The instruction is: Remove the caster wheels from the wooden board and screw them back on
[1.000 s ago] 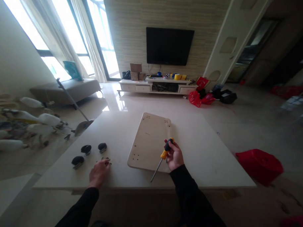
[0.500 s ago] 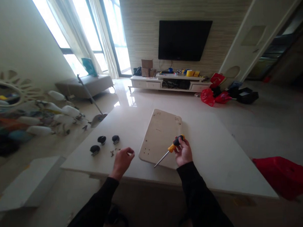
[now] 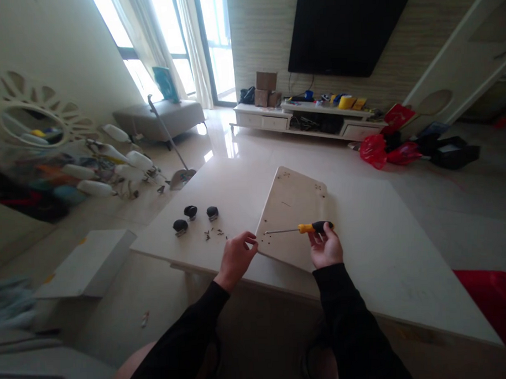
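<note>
My right hand grips a screwdriver with a yellow and black handle. Its metal shaft points left, the tip above a group of small holes near the front left corner of a beige board. My left hand is at that same corner, thumb and fingers pinched together; whatever they hold is too small to make out. Left of it several small screws lie scattered on the white table. Beyond them stand three black casters with metal plates.
A white box is left of the table, with a dustpan on the floor farther back. Red fabric lies by the right edge. Across the room are a low TV cabinet and red bags.
The screwdriver has swung from pointing down toward the table edge to nearly level over the board's holes. My left hand has moved right to the board's corner. The camera view has shifted.
</note>
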`<state>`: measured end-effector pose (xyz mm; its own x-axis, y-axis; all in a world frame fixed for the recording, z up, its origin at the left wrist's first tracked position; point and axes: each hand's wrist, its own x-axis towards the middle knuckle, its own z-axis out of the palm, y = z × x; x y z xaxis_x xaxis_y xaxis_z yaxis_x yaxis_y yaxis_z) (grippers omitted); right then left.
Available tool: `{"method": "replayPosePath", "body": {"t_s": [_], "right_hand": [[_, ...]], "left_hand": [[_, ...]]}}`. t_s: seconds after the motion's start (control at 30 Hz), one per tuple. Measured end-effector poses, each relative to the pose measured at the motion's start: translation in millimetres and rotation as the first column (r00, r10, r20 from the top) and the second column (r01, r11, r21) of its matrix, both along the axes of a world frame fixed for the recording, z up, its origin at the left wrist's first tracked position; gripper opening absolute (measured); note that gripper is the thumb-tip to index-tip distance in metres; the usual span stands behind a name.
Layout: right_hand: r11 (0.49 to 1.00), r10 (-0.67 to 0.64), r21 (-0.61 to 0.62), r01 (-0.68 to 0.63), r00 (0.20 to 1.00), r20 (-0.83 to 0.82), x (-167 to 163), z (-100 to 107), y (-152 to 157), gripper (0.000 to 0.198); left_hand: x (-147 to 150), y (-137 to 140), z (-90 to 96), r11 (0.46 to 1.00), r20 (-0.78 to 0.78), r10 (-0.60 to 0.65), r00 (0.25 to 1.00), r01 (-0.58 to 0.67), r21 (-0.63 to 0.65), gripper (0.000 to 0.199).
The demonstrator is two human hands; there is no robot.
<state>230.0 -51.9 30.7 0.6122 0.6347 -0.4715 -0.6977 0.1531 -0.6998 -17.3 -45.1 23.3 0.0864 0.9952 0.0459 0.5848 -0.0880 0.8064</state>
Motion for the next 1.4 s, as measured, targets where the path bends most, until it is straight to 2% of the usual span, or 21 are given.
{"method": "replayPosePath", "body": {"t_s": [0.3, 0.5, 0.83, 0.97, 1.4], "right_hand": [[1.0, -0.023, 0.003, 0.023, 0.999, -0.023, -28, -1, 16, 0.02], [0.998, -0.059, -0.007, 0.059, 0.998, 0.004, -39, -2, 20, 0.022], [0.993, -0.117, 0.029, 0.113, 0.976, 0.183, -32, 10, 11, 0.049], [0.996, -0.086, 0.045, 0.077, 0.967, 0.24, -34, 11, 8, 0.052], [0.996, -0.084, 0.036, 0.077, 0.971, 0.225, -25, 14, 8, 0.05]], "left_hand": [[-7, 9, -0.1, 1.0, 0.012, 0.02, 1.0, -0.02, -0.017, 0.013], [-17, 10, -1.4, 0.999, 0.06, 0.017, 0.998, -0.019, 0.046, 0.02], [-19, 2, 3.5, 0.995, 0.066, 0.026, 0.997, -0.032, 0.097, 0.016], [-21, 0, 2.2, 0.991, 0.075, 0.001, 0.997, -0.011, 0.136, 0.016], [-8, 3, 2.8, 0.957, 0.036, -0.083, 0.996, 0.069, 0.282, 0.019]]}}
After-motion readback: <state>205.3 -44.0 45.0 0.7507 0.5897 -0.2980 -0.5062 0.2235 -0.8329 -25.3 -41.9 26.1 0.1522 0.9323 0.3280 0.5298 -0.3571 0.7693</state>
